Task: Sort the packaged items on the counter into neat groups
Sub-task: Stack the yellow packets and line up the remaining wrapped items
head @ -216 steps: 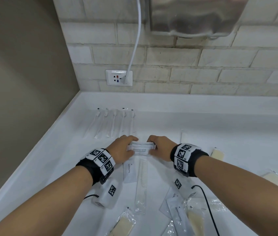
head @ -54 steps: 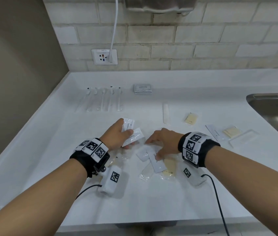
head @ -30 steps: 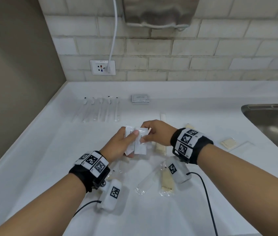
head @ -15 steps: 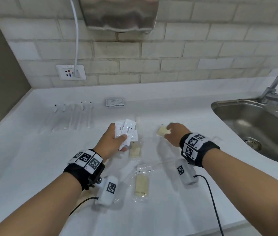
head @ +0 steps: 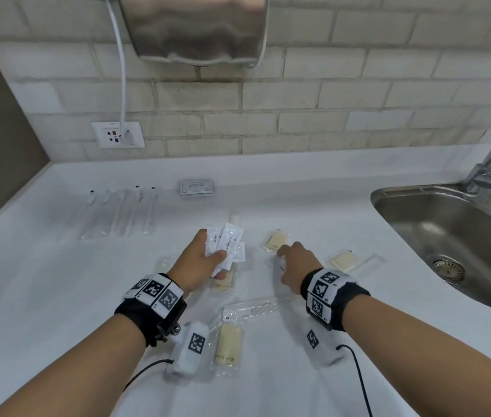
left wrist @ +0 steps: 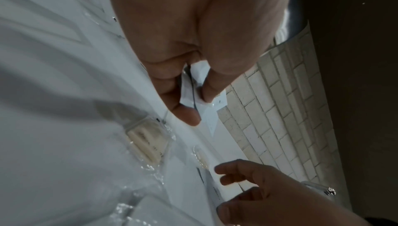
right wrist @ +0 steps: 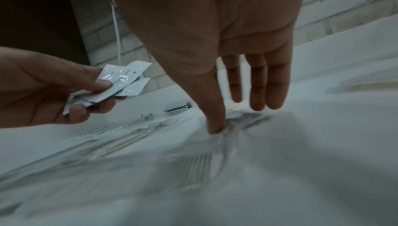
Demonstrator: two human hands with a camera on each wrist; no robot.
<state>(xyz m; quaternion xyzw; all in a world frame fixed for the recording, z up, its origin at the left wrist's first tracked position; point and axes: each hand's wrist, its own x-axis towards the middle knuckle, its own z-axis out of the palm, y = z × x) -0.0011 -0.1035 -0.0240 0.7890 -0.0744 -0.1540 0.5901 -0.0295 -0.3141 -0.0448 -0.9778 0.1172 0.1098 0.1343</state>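
Observation:
My left hand [head: 220, 254] grips a fanned bundle of white toothpaste sachets [head: 228, 243] a little above the counter; the wrist views show the same bundle [left wrist: 204, 110] [right wrist: 122, 79] pinched between thumb and fingers. My right hand [head: 283, 257] reaches down to the right of it with straight fingers [right wrist: 258, 93]. Its thumb tip touches a white sachet [head: 279, 267] lying flat on the counter. Cream soap packets lie around: one [head: 276, 240] just beyond the right hand, one [head: 343, 260] to its right, one [head: 229, 346] near me.
A row of wrapped toothbrushes [head: 120, 215] and a stack of flat packets [head: 196, 188] sit at the back. A wrapped comb [head: 261, 308] lies between my wrists. The steel sink [head: 449, 236] is at the right; a hand dryer [head: 199, 28] hangs on the brick wall.
My right hand has drawn back from the far soap packet and come down on a white sachet nearer me. The left hand still holds its bundle.

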